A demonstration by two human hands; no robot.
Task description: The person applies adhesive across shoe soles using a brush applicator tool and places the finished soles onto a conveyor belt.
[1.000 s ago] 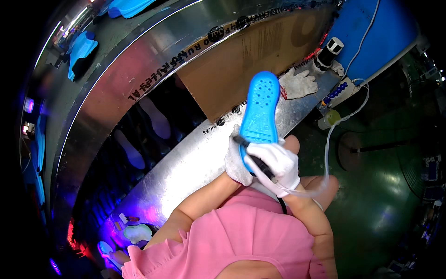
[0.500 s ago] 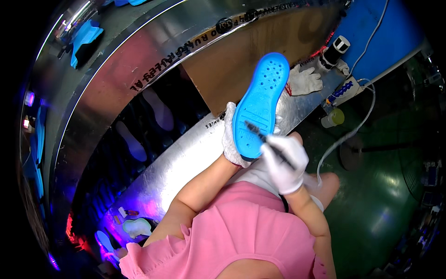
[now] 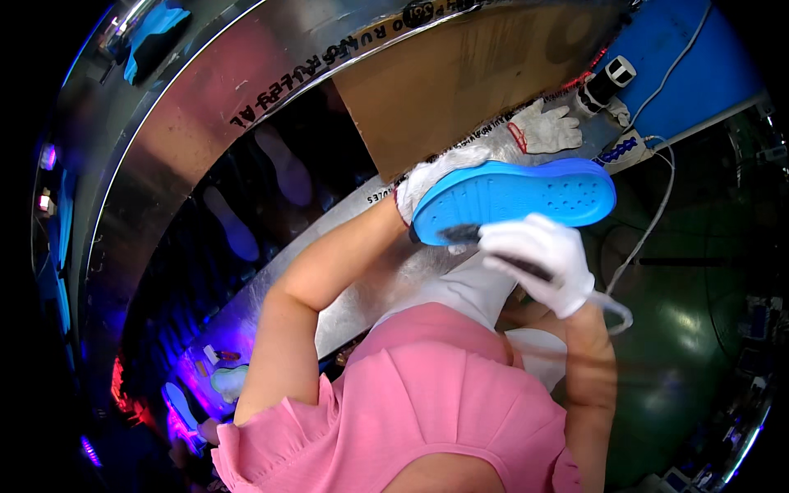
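Observation:
A blue shoe sole (image 3: 518,193), dotted with small holes at its toe end, lies nearly sideways in front of me with its toe to the right. My left hand (image 3: 436,177), in a whitish knit glove, grips it along the heel and far side; some fingers are hidden behind it. My right hand (image 3: 542,259), gloved in white, is closed around a dark, slim brush (image 3: 460,235). Its blurred black head is at the sole's near edge by the heel. Whether the bristles touch the sole I cannot tell.
A metal bench (image 3: 353,304) runs beneath my arms, with a cardboard sheet (image 3: 444,99) standing behind. A spare glove (image 3: 552,131) and a black-and-white cylinder (image 3: 606,82) sit at the far right. Pale soles (image 3: 283,168) show in the dark recess; a hose (image 3: 657,222) hangs right.
The sole has turned from toe-up to sideways, its toe swinging right, and tilted. My right hand and the brush have moved right and slightly up to its near edge.

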